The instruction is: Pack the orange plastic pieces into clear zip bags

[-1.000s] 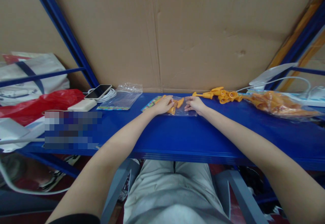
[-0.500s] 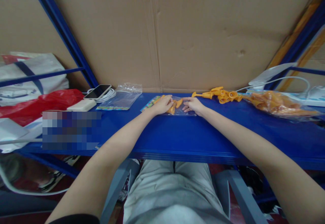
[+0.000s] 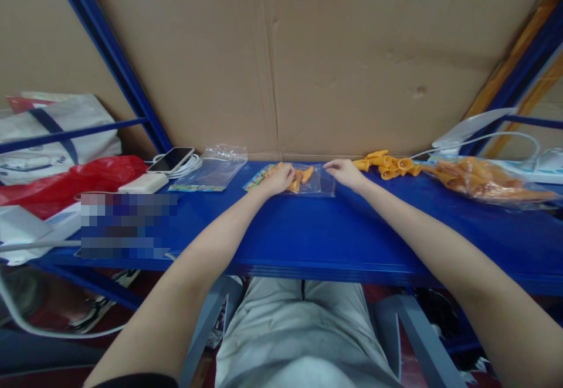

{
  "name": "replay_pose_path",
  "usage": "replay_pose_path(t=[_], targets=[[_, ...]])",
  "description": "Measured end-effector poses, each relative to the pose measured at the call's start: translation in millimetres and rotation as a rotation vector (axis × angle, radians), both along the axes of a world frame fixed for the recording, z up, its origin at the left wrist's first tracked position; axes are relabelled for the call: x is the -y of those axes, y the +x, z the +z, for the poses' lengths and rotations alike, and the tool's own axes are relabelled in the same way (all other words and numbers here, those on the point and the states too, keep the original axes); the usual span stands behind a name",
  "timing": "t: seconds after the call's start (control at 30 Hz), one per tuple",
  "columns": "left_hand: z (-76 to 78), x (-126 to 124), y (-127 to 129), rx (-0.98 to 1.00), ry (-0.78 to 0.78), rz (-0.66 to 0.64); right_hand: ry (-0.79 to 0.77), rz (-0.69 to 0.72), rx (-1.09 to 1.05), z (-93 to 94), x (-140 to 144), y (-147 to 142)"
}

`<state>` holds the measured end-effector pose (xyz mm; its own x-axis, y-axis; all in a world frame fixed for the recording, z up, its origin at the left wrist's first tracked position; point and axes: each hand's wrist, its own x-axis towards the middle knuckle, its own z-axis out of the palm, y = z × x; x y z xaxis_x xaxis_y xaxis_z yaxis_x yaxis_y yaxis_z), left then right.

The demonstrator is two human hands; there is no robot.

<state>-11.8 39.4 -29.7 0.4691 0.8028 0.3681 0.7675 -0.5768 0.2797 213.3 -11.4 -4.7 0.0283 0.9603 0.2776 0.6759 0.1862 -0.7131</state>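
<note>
A clear plastic bag [image 3: 323, 187] with a colourful printed header lies flat on the blue table, several orange plastic pieces [image 3: 304, 175] in or on it. My left hand [image 3: 280, 179] rests over the bag's left part, fingers curled on the bag and the orange pieces; its fingertips are partly hidden. At the bag's upper right corner is my right hand [image 3: 345, 173], thumb and fingertips pinched together on the film edge. Just behind that hand, a pile of loose orange trumpet-shaped pieces [image 3: 391, 166] lies along the back of the table, partly covered by it.
A bulging bag of orange pieces [image 3: 484, 180] lies at the right. Left of my hands are another clear bag [image 3: 213, 172], a phone [image 3: 171, 159] on a coiled white cable, a white power bank [image 3: 143, 183] and a red plastic bag [image 3: 101, 171]. Cardboard [image 3: 329, 71] stands behind the blue table [image 3: 299, 230].
My right hand has moved right and slightly back, from above the orange pieces to the bag's corner, its fingers drawn together. My left hand has shifted slightly left.
</note>
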Motion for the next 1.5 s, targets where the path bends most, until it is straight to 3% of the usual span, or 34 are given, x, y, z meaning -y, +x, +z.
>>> replay_pose_path(t=[0.13,0.27,0.4,0.57,0.63,0.77,0.87,1.03,1.2,1.3,1.37,1.5], targets=[[-3.3,-16.1,-8.0,0.04,0.004,0.032,0.186,-0.158,0.418,3.1,-6.6,42.5],[-4.9,-26.7,-17.2,0.055,0.005,0.061,0.039,-0.281,0.696,-5.2,-5.2,69.6],[-2.5,-25.3,-23.8,0.089,-0.01,0.086,-0.089,-0.305,0.788,-9.5,0.3,68.9],[-1.0,-17.9,-27.2,0.098,-0.023,0.114,-0.007,-0.4,0.71,2.0,5.1,54.1],[-2.0,-16.8,-27.7,0.09,-0.02,0.114,0.004,-0.371,0.615,7.1,4.6,49.8],[-3.9,-16.4,-27.8,0.077,0.0,0.122,-0.035,-0.139,0.41,9.4,1.4,46.8],[-3.2,-14.7,-27.0,0.066,-0.007,0.13,-0.017,-0.027,0.476,4.8,-0.5,50.8],[-0.4,-10.1,-24.2,0.048,-0.027,0.098,0.067,-0.025,0.767,-5.9,-0.5,62.9],[1.7,-3.7,-17.8,0.083,-0.046,0.041,0.107,0.085,0.876,-9.4,-0.6,64.3],[5.1,2.1,-13.7,0.122,-0.031,0.028,0.165,0.075,0.929,-6.7,-0.4,60.5],[8.6,6.3,-12.2,0.147,-0.027,0.064,0.189,0.034,0.929,-3.6,0.4,57.4],[15.1,13.3,-12.9,0.186,-0.054,0.266,0.215,-0.009,0.881,2.9,3.4,51.0]])
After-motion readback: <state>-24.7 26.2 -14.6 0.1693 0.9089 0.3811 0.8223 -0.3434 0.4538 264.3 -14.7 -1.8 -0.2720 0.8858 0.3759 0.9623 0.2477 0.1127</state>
